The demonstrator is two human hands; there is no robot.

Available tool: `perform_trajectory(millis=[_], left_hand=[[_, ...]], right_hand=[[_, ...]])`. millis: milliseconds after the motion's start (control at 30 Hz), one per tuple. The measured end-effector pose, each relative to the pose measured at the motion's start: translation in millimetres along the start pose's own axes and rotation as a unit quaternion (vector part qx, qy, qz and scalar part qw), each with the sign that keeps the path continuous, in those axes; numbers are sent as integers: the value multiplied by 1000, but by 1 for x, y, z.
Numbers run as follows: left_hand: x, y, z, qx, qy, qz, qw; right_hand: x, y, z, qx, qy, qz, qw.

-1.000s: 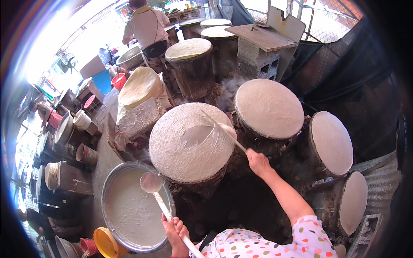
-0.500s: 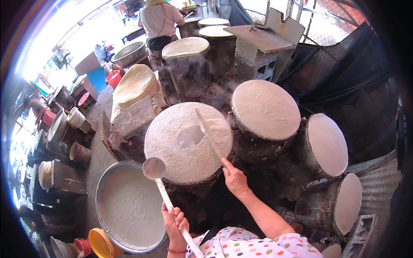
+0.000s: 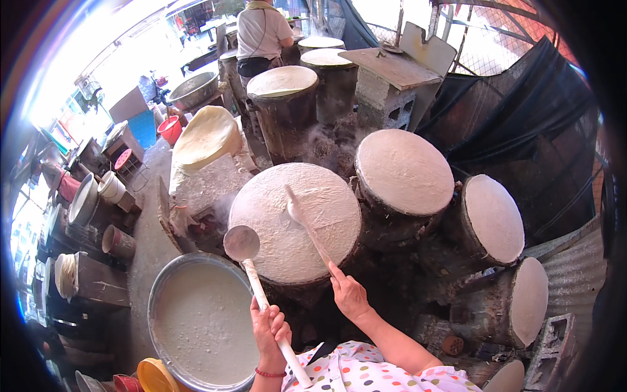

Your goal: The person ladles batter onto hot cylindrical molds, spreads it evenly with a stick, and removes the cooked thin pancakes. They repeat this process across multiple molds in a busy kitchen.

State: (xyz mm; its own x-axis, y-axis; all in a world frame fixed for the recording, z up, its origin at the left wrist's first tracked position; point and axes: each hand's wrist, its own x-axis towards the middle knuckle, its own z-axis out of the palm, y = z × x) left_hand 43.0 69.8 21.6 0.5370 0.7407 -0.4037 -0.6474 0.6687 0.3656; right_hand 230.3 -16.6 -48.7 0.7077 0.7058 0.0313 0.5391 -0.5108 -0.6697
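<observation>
My left hand (image 3: 269,334) is wrapped round the pale handle of a ladle (image 3: 241,243), whose round metal bowl hangs between a big batter basin (image 3: 153,287) and the nearest round griddle (image 3: 261,196). Whitish batter with small lumps fills much of the basin. In my right hand (image 3: 351,297) is a thin wooden spreading stick (image 3: 315,239), closed in by the fingers. Its far end lies against the pale, wrinkled batter covering the griddle, with a small white clump of batter (image 3: 295,210) beside it.
Several more batter-topped griddles on dark drums stand around, such as one griddle (image 3: 405,173) at right. A pale stack of round sheets (image 3: 206,134) leans at upper left. Another person (image 3: 261,32) stands at the far drums. A yellow bucket (image 3: 155,375) touches the basin's near side.
The stick has swung left across the griddle, and the grey bare patch at its middle is now covered with batter. My view has shifted slightly; the ladle stays in my left hand.
</observation>
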Motion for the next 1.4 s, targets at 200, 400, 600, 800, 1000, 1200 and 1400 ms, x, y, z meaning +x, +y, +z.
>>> perform_trajectory(millis=[200, 400, 600, 800, 1000, 1200, 1400], left_hand=[[0, 13, -5, 6, 6, 14, 1000], [9, 15, -10, -20, 14, 5, 1000], [9, 22, -8, -9, 2, 9, 1000], [31, 39, 27, 158, -33, 30, 986], [65, 21, 45, 295, -22, 65, 953], [80, -34, 21, 390, -13, 61, 919], [62, -59, -2, 339, -41, 80, 936]], right_hand=[[8, 36, -31, 46, 76, 75, 993], [-6, -25, 13, 11, 9, -3, 1000], [28, 45, 5, 109, 223, -61, 967], [73, 2, -57, 254, -127, 237, 929], [7, 28, -46, 89, -69, -146, 983], [-43, 18, -5, 393, -28, 206, 896], [-34, -19, 73, 406, -19, 18, 913]])
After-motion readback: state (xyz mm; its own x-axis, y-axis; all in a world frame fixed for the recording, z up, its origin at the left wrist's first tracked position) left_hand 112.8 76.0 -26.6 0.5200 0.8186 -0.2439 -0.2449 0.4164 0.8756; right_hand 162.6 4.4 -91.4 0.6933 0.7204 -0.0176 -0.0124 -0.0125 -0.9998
